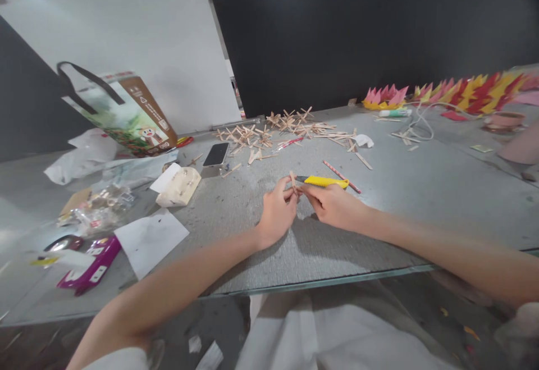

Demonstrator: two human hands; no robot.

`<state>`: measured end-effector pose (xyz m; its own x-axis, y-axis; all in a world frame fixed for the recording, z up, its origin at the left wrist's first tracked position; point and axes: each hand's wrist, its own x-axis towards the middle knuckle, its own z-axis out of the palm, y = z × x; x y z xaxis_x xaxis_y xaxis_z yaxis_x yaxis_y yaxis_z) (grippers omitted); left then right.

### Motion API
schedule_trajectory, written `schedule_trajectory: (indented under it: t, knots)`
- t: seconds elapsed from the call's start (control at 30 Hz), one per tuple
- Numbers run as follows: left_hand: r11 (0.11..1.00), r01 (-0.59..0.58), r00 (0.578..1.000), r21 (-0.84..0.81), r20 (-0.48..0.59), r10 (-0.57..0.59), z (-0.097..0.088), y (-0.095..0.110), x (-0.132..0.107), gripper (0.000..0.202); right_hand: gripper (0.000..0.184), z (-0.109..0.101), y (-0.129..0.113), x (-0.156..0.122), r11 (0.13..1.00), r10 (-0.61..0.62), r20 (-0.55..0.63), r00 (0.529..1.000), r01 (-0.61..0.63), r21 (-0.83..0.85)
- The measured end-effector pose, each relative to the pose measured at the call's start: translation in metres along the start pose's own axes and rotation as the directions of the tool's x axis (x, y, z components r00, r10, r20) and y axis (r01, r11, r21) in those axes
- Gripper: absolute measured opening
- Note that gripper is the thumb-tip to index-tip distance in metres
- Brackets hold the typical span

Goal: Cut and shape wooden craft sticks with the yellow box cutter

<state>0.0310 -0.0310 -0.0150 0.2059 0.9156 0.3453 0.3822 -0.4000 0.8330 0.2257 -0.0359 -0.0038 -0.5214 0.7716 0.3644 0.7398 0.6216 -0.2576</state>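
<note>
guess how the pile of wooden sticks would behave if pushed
The pile of wooden sticks would probably shift unevenly, since pieces overlap and jut at odd angles. Most look thin and flat, so likely light and unlikely to roll.

Wooden stick (293, 180) partly hidden, details blurred
</note>
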Motion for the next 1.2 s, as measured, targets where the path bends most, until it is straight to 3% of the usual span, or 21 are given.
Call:
schedule_trajectory:
  t: [0.3,0.57,0.77,0.97,1.2]
  knots:
    - [0.963,-0.141,0.990,0.228,0.042,0.135,0.001,-0.010,-0.001,0.046,0.036,-0.002,0.001,-0.002,0.999,-0.022,0.027,0.999,0.023,-0.039]
    - [0.997,-0.035,0.999,0.071,0.031,0.033,-0.001,-0.001,-0.002,0.037,0.040,0.000,-0.003,-0.002,0.998,-0.030,0.011,0.999,0.031,-0.060]
    - [0.949,-0.163,0.986,0.268,0.080,0.147,-0.002,-0.013,-0.002,0.042,0.041,-0.003,-0.002,-0.003,0.996,-0.048,0.055,0.997,0.052,-0.066]
    - [0.988,-0.079,0.996,0.130,0.046,0.074,-0.002,-0.003,-0.002,0.037,0.039,0.000,0.000,-0.003,0.999,-0.027,0.026,0.999,0.028,-0.035]
    - [0.932,-0.198,0.979,0.302,0.107,0.173,-0.004,-0.011,-0.002,0.041,0.049,0.002,-0.002,-0.004,0.988,-0.043,0.090,0.995,0.056,-0.146]
